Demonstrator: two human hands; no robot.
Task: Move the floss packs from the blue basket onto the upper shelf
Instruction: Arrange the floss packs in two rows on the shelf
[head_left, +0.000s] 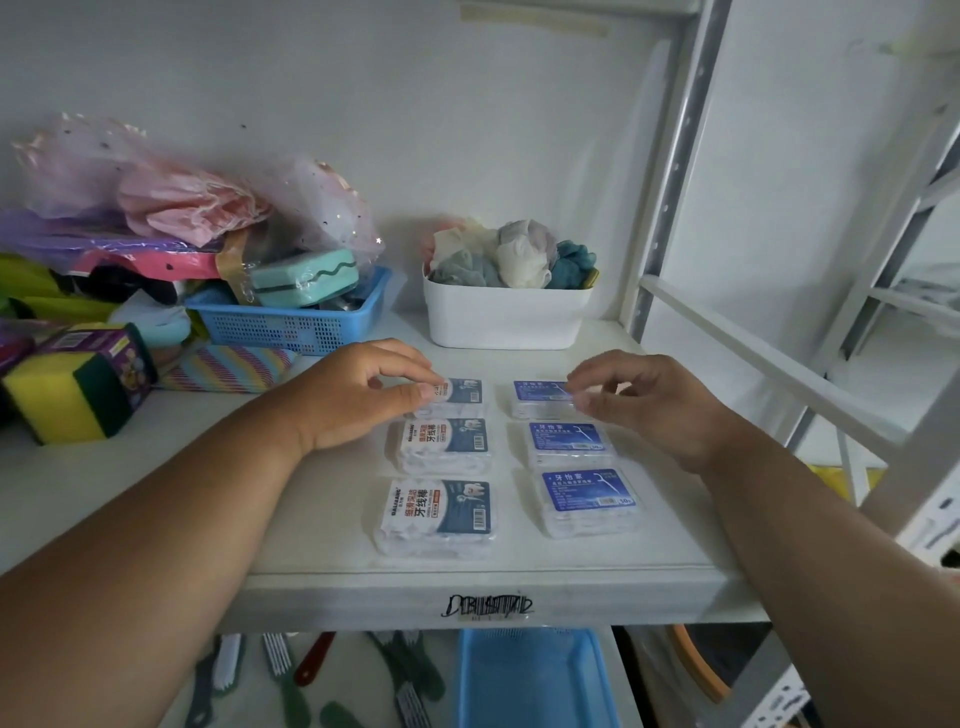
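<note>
Several floss packs lie in two columns on the white upper shelf (311, 519): white-and-navy packs on the left (441, 514), blue-labelled packs on the right (589, 501). My left hand (358, 395) pinches the left corner of the far left pack (462, 395), which rests on the shelf. My right hand (649, 405) pinches the right edge of the far right pack (540, 397), also lying flat. Below the shelf edge sits the blue basket (535, 675); the part of its inside that shows holds nothing.
At the back stands a white tub (504, 317) of cloth scrunchies. Another blue basket (291, 325) with sponges and bags fills the back left. Packed sponges (72, 384) lie at the left. A metal upright (670, 171) bounds the right. Brushes (280, 670) lie on the lower shelf.
</note>
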